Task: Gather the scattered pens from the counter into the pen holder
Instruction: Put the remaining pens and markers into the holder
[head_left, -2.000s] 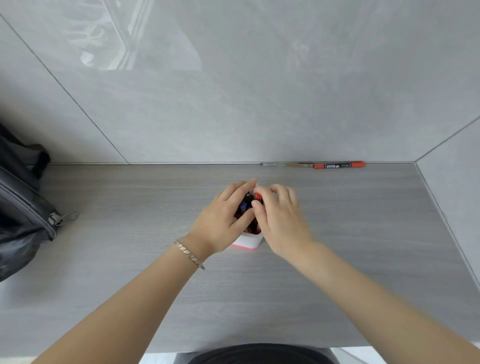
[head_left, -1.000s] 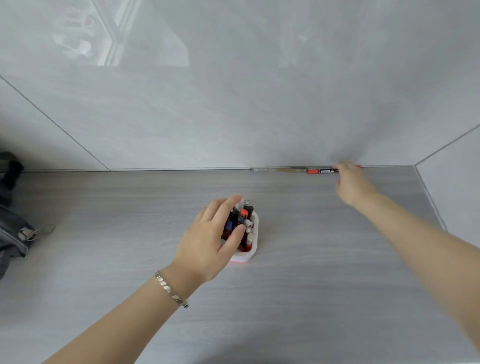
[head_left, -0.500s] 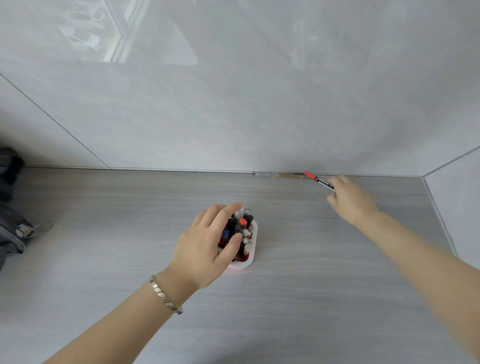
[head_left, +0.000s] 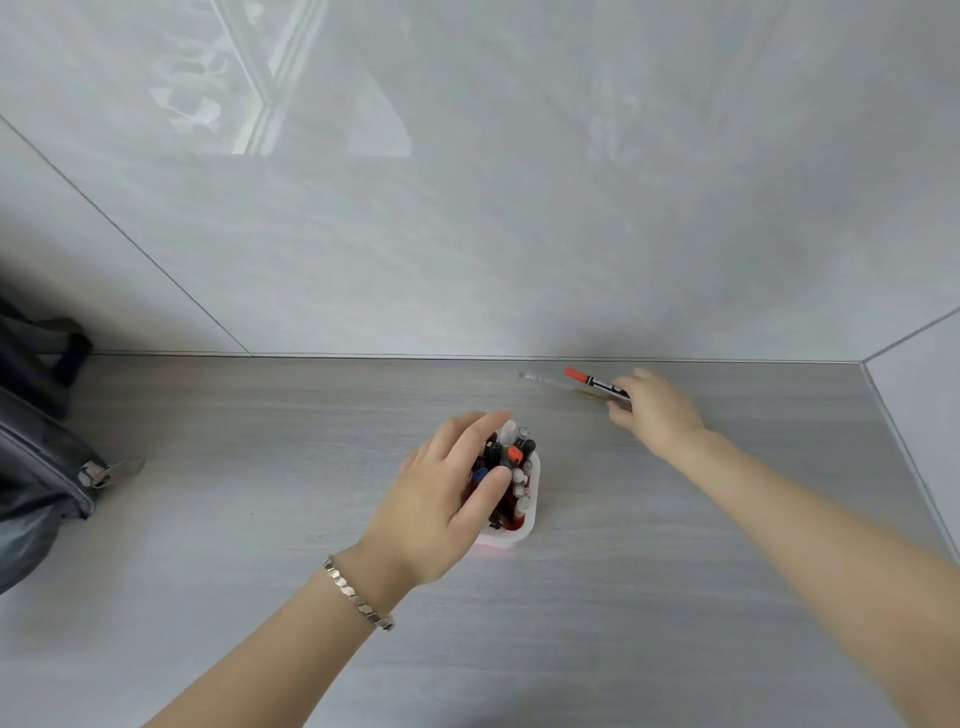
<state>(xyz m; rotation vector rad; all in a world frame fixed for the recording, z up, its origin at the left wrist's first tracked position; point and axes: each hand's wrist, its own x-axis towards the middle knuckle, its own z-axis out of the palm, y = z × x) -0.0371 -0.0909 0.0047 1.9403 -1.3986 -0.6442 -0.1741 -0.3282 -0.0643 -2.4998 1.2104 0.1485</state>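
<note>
A white pen holder (head_left: 522, 530) stands mid-counter, packed with several pens, their red, black, blue and white caps showing. My left hand (head_left: 441, 493) rests around the holder's left side, thumb across the pens. My right hand (head_left: 655, 410) is off to the back right, closed on two pens: a black marker with a red cap (head_left: 584, 378) and a thin clear pen (head_left: 543, 379), both sticking out to the left just above the counter.
A dark grey bag (head_left: 36, 467) with a metal zip pull sits at the left edge. Grey tiled walls close the counter at the back and on the right. The wood-grain counter (head_left: 260, 519) stretches wide around the holder.
My right hand left the holder, reached to the back wall, took hold of the red-capped marker and the clear pen, and has lifted them away from the wall. My left hand stayed on the holder.
</note>
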